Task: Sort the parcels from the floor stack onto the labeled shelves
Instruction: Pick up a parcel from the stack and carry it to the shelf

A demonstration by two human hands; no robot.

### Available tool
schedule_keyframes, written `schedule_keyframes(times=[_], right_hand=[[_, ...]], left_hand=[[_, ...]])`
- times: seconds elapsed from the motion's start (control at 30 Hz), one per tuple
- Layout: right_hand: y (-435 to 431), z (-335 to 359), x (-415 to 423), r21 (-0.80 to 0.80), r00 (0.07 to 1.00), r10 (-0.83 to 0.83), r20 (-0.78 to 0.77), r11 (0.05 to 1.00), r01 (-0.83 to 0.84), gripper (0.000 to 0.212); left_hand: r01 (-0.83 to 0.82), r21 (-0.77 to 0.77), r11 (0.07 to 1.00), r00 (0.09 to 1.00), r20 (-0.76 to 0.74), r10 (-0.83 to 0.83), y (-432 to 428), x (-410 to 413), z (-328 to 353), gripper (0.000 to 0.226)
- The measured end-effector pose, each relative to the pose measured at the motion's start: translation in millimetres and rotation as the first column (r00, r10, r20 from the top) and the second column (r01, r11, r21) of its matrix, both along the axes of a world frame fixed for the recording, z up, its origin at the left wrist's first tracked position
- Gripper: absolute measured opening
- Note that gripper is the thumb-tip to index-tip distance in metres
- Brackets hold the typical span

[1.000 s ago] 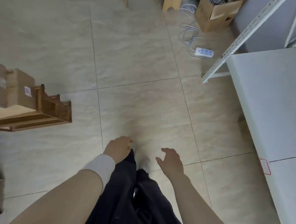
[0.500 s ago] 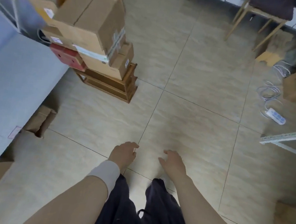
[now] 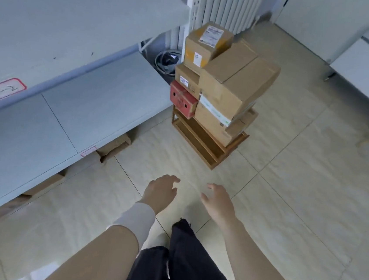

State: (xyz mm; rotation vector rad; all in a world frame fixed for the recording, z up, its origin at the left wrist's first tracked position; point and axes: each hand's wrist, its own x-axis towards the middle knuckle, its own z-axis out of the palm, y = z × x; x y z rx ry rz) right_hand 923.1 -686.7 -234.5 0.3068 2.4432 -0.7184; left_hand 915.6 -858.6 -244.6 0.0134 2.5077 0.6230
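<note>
A stack of cardboard parcels (image 3: pixel 235 83) stands on a low wooden stand (image 3: pixel 203 142) ahead of me. A small yellow-brown box (image 3: pixel 206 44) with a white label sits on top, and a red box (image 3: pixel 182 99) is at the stack's left side. Grey metal shelves (image 3: pixel 69 96) run along the left, with a red-framed label (image 3: pixel 4 87) on the upper shelf and another label (image 3: pixel 89 151) on the lower one. My left hand (image 3: pixel 161 192) and my right hand (image 3: pixel 218 201) hang empty over the floor, fingers loosely apart, well short of the stack.
Several cardboard boxes (image 3: pixel 114 146) lie on the floor under the lowest shelf. A white radiator (image 3: pixel 229 5) stands behind the stack and a bucket with cables (image 3: pixel 166 60) is beside it. White cabinets (image 3: pixel 368 68) are at the right. Tiled floor lies between me and the stack.
My view has swung left, so the parcel stack and the shelves moved from the frame's edge to the centre. Both hands stayed empty and low in front of me.
</note>
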Motion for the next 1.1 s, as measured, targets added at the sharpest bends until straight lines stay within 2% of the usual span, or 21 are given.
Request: schedule_keyframes(times=[0.3, 0.6, 0.73, 0.97, 1.1], right_hand=[[-29, 19, -143, -0.113, 0.994, -0.037, -0.100, 0.993, 0.025, 0.044], [-32, 44, -270, -0.246, 0.978, -0.162, -0.133, 0.961, 0.125, 0.045], [-37, 48, -326, -0.298, 0.964, -0.234, -0.125, 0.936, 0.188, 0.040], [-36, 52, -425, -0.347, 0.875, -0.481, -0.059, 0.831, 0.434, 0.053], [-33, 46, -467, -0.395, 0.791, -0.612, -0.013, 0.730, 0.558, 0.055]], left_hand=[[-0.133, 0.097, 0.986, 0.984, -0.104, 0.143, -12, -142, 22, 0.036], [-0.179, 0.211, 0.961, 0.969, -0.133, 0.210, -3, -284, 51, 0.034], [-0.229, 0.261, 0.938, 0.961, -0.092, 0.260, -5, -351, 58, 0.034], [-0.252, 0.366, 0.896, 0.962, -0.008, 0.274, -18, -473, 50, 0.039], [-0.314, 0.387, 0.867, 0.947, 0.067, 0.313, -20, -523, 40, 0.051]])
